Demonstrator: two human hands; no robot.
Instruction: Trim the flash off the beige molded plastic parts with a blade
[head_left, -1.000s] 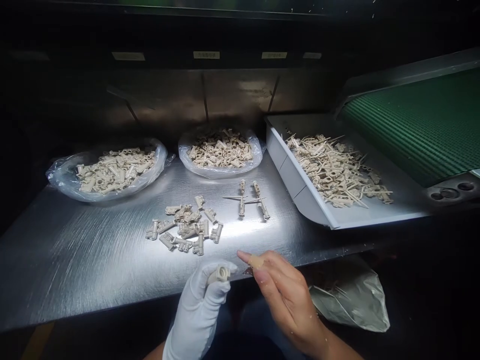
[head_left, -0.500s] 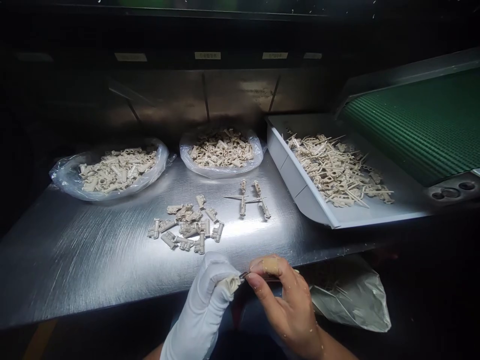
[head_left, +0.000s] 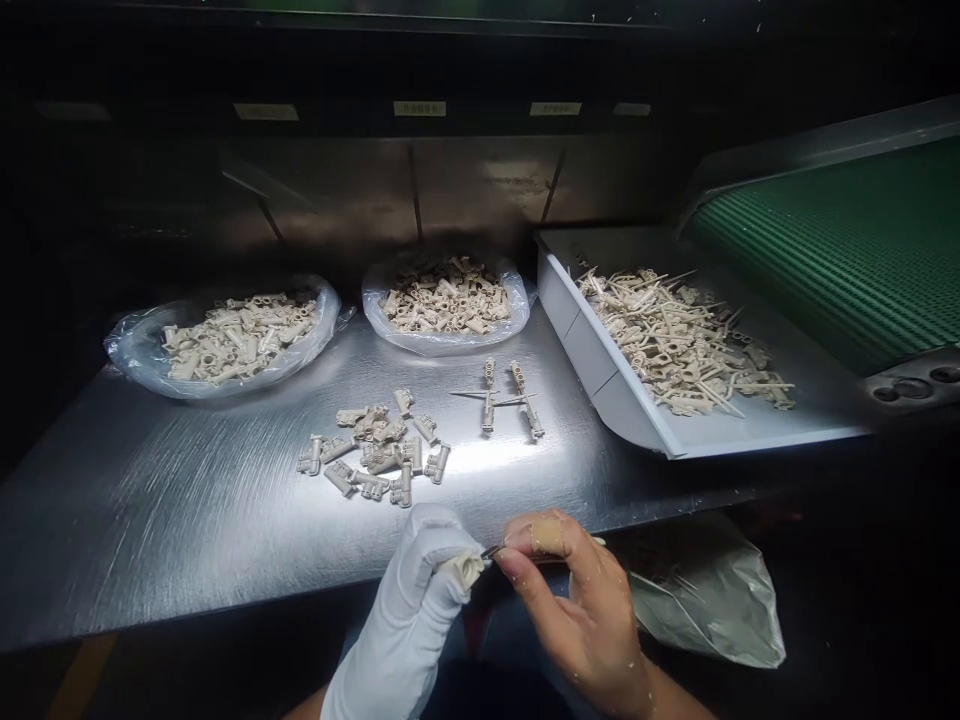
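My left hand [head_left: 420,590], in a white glove, is closed around a small beige plastic fitting [head_left: 466,570] with its round opening turned up. My right hand [head_left: 574,590] is bare, with a tan bandage on the index finger. Thumb and index finger pinch a thin trimming knife [head_left: 491,552]; its dark tip meets the fitting's right edge, and most of the rest is hidden by the fingers. Beyond the hands lies a loose group of beige fittings [head_left: 379,450] on the metal table [head_left: 210,500]. Two moulded pieces on thin sprues [head_left: 489,398] lie to their right.
Two clear plastic bags full of fittings, a left bag [head_left: 142,375] and a middle bag [head_left: 442,345], stand at the back. A pale tray [head_left: 637,415] of sprued parts sits right, beside a green conveyor belt [head_left: 840,240]. A greyish bag [head_left: 720,610] hangs below the table edge.
The whole view has shifted slightly. Both hands keep the same grip, with the knife tip still at the fitting's edge.
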